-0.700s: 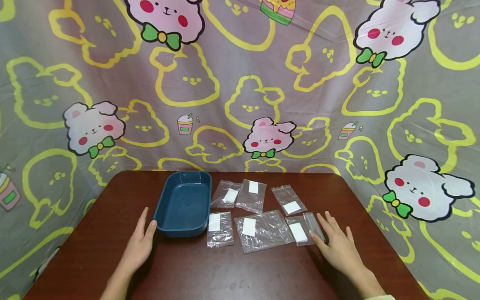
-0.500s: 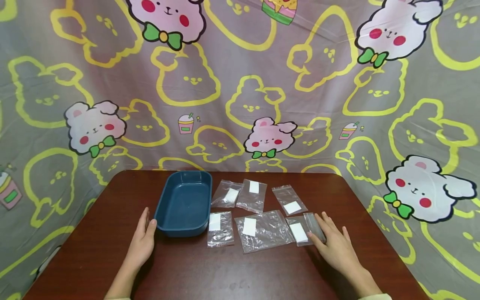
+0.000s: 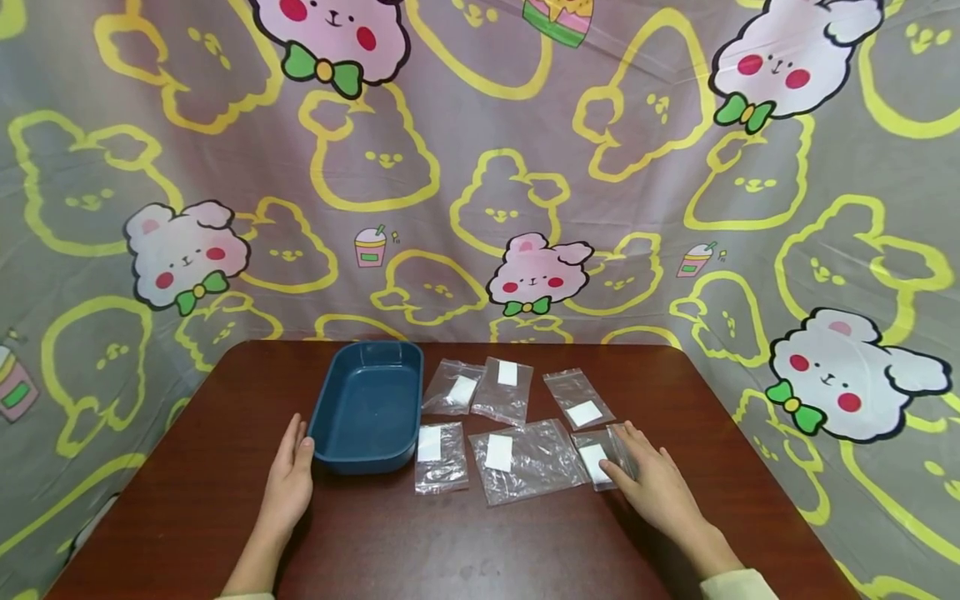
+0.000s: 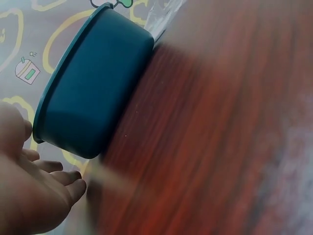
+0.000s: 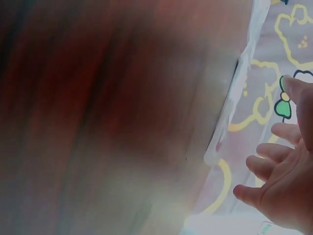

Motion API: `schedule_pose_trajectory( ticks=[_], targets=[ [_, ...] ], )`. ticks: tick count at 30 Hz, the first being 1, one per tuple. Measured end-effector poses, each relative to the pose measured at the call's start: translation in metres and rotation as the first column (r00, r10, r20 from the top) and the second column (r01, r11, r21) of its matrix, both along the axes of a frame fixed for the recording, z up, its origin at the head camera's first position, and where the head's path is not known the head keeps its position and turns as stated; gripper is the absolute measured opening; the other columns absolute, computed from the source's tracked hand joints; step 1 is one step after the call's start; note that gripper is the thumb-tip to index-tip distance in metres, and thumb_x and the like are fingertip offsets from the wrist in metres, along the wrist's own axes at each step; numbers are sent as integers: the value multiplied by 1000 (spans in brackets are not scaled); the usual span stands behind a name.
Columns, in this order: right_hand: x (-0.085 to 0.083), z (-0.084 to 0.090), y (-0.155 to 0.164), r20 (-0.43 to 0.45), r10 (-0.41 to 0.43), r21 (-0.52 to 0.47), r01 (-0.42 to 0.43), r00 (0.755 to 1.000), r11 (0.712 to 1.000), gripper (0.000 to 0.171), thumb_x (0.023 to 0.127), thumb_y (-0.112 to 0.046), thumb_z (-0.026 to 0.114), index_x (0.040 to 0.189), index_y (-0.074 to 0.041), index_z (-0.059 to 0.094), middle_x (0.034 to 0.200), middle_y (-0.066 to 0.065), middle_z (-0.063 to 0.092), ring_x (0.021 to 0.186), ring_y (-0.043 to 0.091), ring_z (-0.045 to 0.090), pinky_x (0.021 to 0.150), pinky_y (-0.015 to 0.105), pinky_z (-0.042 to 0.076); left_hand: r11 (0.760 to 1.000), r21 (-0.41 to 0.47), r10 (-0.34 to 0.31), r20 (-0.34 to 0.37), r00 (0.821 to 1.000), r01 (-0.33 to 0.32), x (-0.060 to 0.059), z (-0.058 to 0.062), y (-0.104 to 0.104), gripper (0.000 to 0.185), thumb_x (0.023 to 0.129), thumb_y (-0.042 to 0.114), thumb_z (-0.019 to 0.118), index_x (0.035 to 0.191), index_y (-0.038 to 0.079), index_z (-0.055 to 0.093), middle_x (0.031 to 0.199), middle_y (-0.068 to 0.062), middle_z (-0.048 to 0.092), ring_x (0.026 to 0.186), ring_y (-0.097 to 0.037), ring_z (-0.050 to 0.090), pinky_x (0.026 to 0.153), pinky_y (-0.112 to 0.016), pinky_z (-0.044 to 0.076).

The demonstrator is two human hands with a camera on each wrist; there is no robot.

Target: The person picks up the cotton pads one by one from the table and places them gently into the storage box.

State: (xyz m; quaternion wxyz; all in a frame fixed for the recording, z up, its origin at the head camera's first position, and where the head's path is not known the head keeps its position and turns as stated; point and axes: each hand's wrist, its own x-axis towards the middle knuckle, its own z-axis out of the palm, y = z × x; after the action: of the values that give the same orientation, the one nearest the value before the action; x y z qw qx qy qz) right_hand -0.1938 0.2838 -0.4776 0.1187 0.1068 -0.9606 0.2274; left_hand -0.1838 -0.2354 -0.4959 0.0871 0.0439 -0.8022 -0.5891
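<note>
The blue tray point(image 3: 369, 408) sits on the brown tabletop point(image 3: 480, 542), and six clear plastic bags lie flat to its right, each showing a white patch. Closest along the tray's right side are the slanted bag point(image 3: 438, 379), toward its far end, and the narrow bag point(image 3: 442, 479), by its near corner. Further right of the tray come the upright-lying bag point(image 3: 504, 406) and, nearer the person, the large bag point(image 3: 536, 462). Furthest right of it are the small far bag point(image 3: 567, 387) and the small near bag point(image 3: 595, 465).

The person's left hand point(image 3: 287, 479) is just off the tray's near left corner, fingers extended and grasping nothing; whether the thumb brushes the rim, I can't tell. The right hand point(image 3: 652, 479), well right of the tray, reaches over the small near bag, its fingers spread and nothing pinched between them; I can't make out whether the fingertips touch the plastic.

I'd judge this a very early stage: every bag lies outside the tray, I see none inside it, none is lifted, and all six seem left to handle.
</note>
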Motion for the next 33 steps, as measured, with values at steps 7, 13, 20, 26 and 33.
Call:
schedule_pose_trajectory(
  ticks=[7, 13, 20, 26, 33],
  targets=[
    [-6, -7, -1, 13, 13, 6, -13, 1000, 1000, 67, 93, -32, 73, 145, 4, 50, 149, 29, 43, 139, 47, 38, 105, 73, 26, 1000, 20, 14, -19, 1000, -14, -1, 0, 5, 59, 112, 27, 31, 163, 11, 5, 165, -20, 15, 150, -35, 16, 93, 4, 20],
    [-8, -11, 2, 51, 4, 20, -5, 999, 1000, 64, 93, -30, 74, 144, 1, 53, 150, 30, 41, 138, 50, 37, 104, 73, 29, 999, 36, 35, 12, 999, -36, -2, 1, 8, 59, 111, 27, 32, 163, 14, 7, 166, -14, 13, 150, -31, 13, 104, -3, 19],
    [-10, -18, 7, 123, -7, 30, 3, 992, 1000, 63, 93, -28, 73, 142, 4, 53, 151, 31, 38, 138, 52, 35, 104, 67, 35, 999, 7, 36, 31, 999, -36, -2, 4, 10, 57, 111, 25, 31, 164, 18, 8, 167, -12, 7, 151, -36, 8, 119, -56, 12],
    [-11, -20, 8, 159, -18, 44, 11, 987, 999, 60, 95, -31, 70, 141, 4, 54, 152, 29, 39, 139, 51, 33, 105, 66, 34, 999, 1, 37, 38, 999, -37, -3, 4, 11, 56, 112, 24, 30, 163, 17, 8, 168, -10, 8, 151, -33, 6, 119, -56, 10],
    [-10, -21, 9, 153, -16, 26, 12, 988, 1000, 55, 96, -29, 68, 141, 2, 57, 150, 29, 41, 140, 49, 33, 106, 65, 34, 1000, 1, 24, 25, 999, -24, -4, 5, 13, 57, 112, 23, 30, 163, 16, 8, 167, -10, 8, 151, -32, 7, 120, -55, 10]
  ],
)
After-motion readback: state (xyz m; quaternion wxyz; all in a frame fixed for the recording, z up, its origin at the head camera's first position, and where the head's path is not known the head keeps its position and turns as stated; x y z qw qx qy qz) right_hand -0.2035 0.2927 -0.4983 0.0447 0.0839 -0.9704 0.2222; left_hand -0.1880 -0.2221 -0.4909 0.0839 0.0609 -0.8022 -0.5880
